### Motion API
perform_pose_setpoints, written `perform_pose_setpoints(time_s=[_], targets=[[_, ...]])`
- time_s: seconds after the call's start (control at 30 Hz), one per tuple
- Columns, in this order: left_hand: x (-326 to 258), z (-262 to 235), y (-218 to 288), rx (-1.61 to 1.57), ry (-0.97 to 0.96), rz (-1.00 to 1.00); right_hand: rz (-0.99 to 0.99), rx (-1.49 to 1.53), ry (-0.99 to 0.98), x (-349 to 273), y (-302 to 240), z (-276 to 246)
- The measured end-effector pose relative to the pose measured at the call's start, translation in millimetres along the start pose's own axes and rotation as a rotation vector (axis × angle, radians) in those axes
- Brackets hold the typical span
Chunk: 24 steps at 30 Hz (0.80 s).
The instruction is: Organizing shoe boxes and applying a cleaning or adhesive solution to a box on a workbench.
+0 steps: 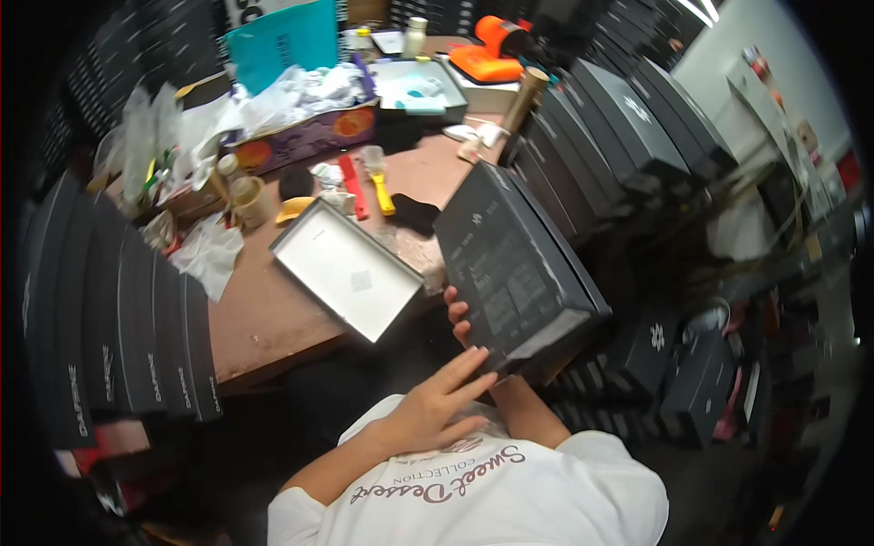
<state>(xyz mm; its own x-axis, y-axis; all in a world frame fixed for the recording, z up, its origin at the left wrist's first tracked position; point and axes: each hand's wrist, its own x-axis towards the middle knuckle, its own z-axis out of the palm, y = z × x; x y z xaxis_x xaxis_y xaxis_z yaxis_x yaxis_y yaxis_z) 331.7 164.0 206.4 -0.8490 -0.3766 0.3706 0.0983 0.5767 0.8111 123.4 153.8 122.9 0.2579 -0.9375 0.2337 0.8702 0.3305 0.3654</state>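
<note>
A black rectangular box [514, 273] with pale print on its top is held tilted above the table's near edge. My right hand [458, 318] grips it from underneath, with the fingers curled round its left edge. My left hand [437, 405] lies flat with its fingers spread, and the fingertips touch the box's near corner. Just left of the box, an open shallow box [350, 268], black with a white inside, lies on the brown table [264, 318].
Stacked black boxes stand at the left [118, 328] and in a long row at the right [619, 127]. Further back on the table are a red tool [353, 187], a yellow-handled brush [381, 182], a tape roll [250, 196], crumpled plastic [209, 250] and an orange item [487, 55].
</note>
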Motion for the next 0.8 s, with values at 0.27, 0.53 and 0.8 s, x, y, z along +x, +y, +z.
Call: perform_pose_setpoints(time_s=[0.27, 0.53, 0.8], targets=[[1, -1, -8, -0.035, 0.028, -0.074, -0.033, 0.027, 0.014, -5, 5, -15], [-3, -3, -8, -0.073, 0.027, -0.109, -0.146, -0.371, 0.111, -6, 8, -5], [-7, -26, -33, -0.529, 0.425, -0.313, -0.313, -0.807, 0.345, -21, -33, -38]])
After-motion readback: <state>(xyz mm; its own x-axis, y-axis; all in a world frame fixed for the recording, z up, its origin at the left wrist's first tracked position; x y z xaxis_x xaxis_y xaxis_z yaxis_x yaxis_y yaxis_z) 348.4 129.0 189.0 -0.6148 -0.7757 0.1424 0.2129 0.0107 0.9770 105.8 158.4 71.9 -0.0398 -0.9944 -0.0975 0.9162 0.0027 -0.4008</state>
